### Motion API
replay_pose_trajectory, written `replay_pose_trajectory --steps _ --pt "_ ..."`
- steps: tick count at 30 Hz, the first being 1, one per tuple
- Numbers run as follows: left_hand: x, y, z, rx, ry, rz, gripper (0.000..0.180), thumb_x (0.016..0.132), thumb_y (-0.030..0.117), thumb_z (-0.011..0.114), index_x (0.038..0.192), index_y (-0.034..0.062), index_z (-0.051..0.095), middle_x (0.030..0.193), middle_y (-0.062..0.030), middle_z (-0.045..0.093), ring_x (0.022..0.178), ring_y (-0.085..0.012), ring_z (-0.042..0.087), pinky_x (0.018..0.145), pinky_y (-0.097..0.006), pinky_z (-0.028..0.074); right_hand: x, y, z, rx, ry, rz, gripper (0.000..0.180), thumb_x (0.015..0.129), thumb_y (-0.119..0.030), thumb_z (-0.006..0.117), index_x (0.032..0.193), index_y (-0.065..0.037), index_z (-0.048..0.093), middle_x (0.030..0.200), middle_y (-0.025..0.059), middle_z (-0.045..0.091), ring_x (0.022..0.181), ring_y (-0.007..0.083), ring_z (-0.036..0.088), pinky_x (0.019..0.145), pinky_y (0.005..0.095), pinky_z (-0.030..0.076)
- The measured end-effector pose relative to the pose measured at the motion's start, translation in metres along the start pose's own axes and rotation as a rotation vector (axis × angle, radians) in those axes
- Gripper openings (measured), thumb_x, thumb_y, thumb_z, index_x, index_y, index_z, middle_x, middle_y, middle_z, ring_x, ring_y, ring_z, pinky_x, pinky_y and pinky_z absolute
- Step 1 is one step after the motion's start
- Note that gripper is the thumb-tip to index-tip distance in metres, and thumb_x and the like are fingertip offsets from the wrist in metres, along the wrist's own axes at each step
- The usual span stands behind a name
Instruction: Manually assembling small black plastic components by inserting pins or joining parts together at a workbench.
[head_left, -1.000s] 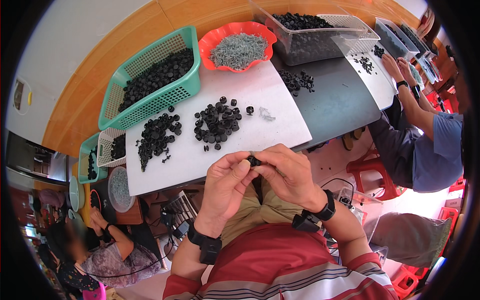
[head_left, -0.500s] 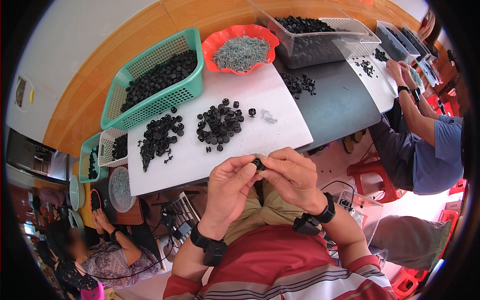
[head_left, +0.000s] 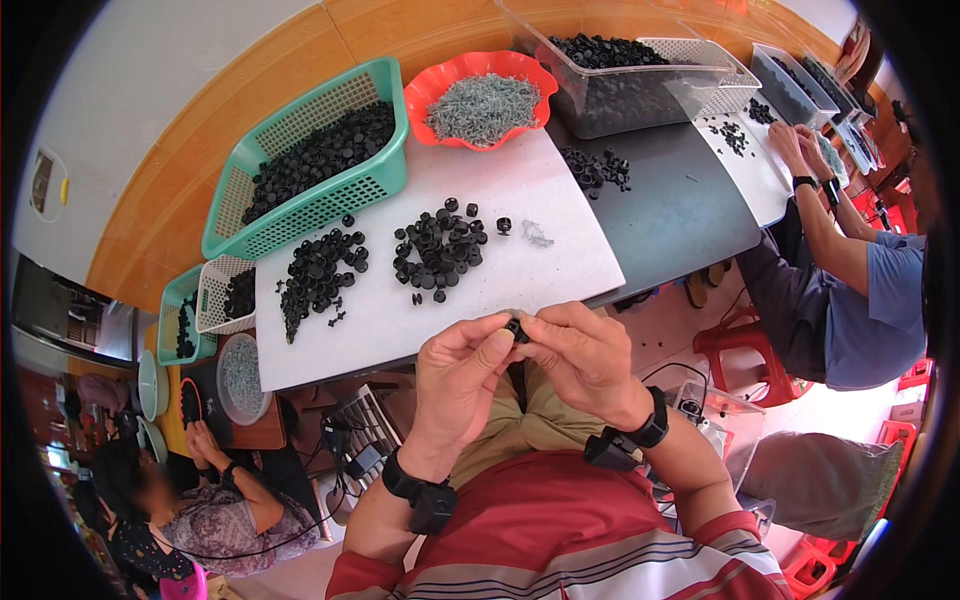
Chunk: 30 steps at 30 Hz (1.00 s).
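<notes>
From where I stand: white board point(head_left: 560, 265); before its near edge, left hand point(head_left: 458, 370) and right hand point(head_left: 582, 350) both fingertip-pinching one small black part point(head_left: 515, 329). Best done steady, piece square, pressure even.

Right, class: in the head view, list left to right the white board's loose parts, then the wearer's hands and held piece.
Left black pile, right black pile, lone black part, silvery heap; left hand, held piece, right hand.
</notes>
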<state>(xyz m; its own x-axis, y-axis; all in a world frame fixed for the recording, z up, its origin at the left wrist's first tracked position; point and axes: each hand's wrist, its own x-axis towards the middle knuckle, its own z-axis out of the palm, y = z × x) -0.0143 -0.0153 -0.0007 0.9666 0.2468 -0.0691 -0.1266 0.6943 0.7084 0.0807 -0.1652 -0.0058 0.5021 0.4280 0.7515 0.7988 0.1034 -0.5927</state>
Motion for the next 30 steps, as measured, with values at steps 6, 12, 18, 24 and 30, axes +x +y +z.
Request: replay_pose_trajectory --steps 6,12,18,24,30 --pt "-0.002 -0.001 0.003 0.083 0.021 0.046 0.020 0.096 -0.003 0.067 0.116 -0.0044 0.070 0.115 -0.0157 0.073 0.101 -0.0191 0.071 0.091 -0.031 0.060 0.001 0.001 -0.001 -0.017 -0.001 -0.027 0.033 0.083 0.000 0.081 0.115 -0.002 0.071 0.095 0.0127 0.071 0.072 0.0219 0.074 0.059 0.0289 0.059" --pt "-0.002 0.003 0.004 0.170 0.017 0.074 0.020 0.096 -0.003 0.069 0.115 -0.0053 0.071 0.113 -0.0159 0.073 0.099 -0.0184 0.071 0.091 -0.031 0.059 0.008 0.000 -0.005 -0.017 -0.018 -0.078 0.039 0.075 0.005 0.079 0.114 0.001 0.070 0.094 0.0128 0.069 0.070 0.0247 0.069 0.056 0.0322 0.055" --pt "-0.003 0.004 0.010 0.156 0.032 0.061 0.019 0.096 -0.002 0.070 0.115 -0.0054 0.070 0.111 -0.0147 0.074 0.095 -0.0167 0.070 0.089 -0.029 0.058 0.012 -0.001 -0.007 -0.032 -0.005 -0.097 0.036 0.074 0.005 0.080 0.108 0.001 0.069 0.091 0.0129 0.069 0.070 0.0251 0.069 0.056 0.0323 0.055" --pt "-0.004 -0.001 0.012 0.107 0.036 0.052 0.016 0.096 -0.001 0.069 0.112 -0.0046 0.069 0.109 -0.0131 0.073 0.096 -0.0155 0.069 0.089 -0.029 0.057 0.007 0.001 -0.007 -0.091 0.009 -0.094 0.025 0.077 -0.005 0.085 0.098 -0.003 0.072 0.091 0.0102 0.072 0.067 0.0210 0.072 0.056 0.0289 0.055" --pt "-0.004 0.001 0.016 0.114 0.024 0.054 0.016 0.097 0.001 0.070 0.111 -0.0043 0.069 0.108 -0.0116 0.073 0.096 -0.0140 0.068 0.090 -0.029 0.056 0.012 0.005 -0.011 -0.046 -0.036 -0.120 0.030 0.073 0.001 0.081 0.100 -0.001 0.067 0.090 0.0101 0.067 0.070 0.0245 0.067 0.056 0.0335 0.054"
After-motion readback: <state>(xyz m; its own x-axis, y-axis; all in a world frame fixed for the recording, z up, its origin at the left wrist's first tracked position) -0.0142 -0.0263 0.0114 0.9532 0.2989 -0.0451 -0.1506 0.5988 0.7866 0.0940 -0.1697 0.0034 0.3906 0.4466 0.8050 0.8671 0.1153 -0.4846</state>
